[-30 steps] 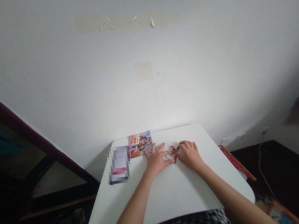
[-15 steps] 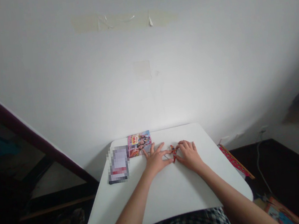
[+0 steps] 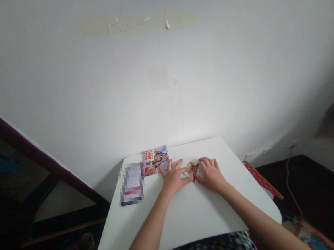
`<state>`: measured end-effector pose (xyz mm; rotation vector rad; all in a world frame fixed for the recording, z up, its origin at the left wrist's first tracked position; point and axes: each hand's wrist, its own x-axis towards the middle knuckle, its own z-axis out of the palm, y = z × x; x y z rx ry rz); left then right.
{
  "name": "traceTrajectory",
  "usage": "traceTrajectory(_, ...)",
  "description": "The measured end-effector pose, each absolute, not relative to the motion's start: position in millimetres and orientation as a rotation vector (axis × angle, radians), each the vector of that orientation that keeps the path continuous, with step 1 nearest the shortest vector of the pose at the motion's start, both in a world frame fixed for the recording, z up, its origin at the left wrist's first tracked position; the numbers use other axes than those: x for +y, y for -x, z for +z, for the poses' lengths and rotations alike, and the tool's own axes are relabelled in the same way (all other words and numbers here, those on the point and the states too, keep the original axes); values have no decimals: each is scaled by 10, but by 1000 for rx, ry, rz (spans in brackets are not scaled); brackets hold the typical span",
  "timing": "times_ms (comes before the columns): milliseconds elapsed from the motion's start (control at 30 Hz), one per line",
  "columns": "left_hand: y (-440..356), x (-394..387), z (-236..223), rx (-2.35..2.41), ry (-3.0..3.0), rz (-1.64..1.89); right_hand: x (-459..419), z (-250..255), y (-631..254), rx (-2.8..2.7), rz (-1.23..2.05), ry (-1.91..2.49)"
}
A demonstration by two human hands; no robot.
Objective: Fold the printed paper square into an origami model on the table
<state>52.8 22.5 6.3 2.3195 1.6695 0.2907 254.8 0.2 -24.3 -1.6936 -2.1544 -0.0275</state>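
Note:
Between my two hands, on the white table [image 3: 193, 215], stands a small folded piece of colourful printed paper [image 3: 194, 170], mostly red and orange. My left hand [image 3: 173, 179] has its thumb and index finger on the paper's left side, while its other fingers spread over the table. One of those fingertips reaches the lower right of a printed flyer [image 3: 153, 165]. From the right, the thumb and index finger of my right hand [image 3: 212, 173] pinch the paper's other edge, and its remaining fingers are bent. The paper's exact folds are too small to make out.
A phone-like object with a blurred screen [image 3: 132, 184] lies at the table's left, beside the flyer. Behind the table rises a white wall [image 3: 209, 75] with old tape marks. A red patterned item [image 3: 261, 179] and a cable [image 3: 288, 179] are at the right.
Both hands stay at the paper. The folded piece looks slightly narrower between the fingers, and my right thumb has shifted a little to the left.

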Motion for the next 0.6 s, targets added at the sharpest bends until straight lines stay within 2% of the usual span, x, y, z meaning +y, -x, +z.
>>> traceTrajectory(600,-528,234,3,1663,-2324,362,0,-281,-2564,-2176,-21,1652)
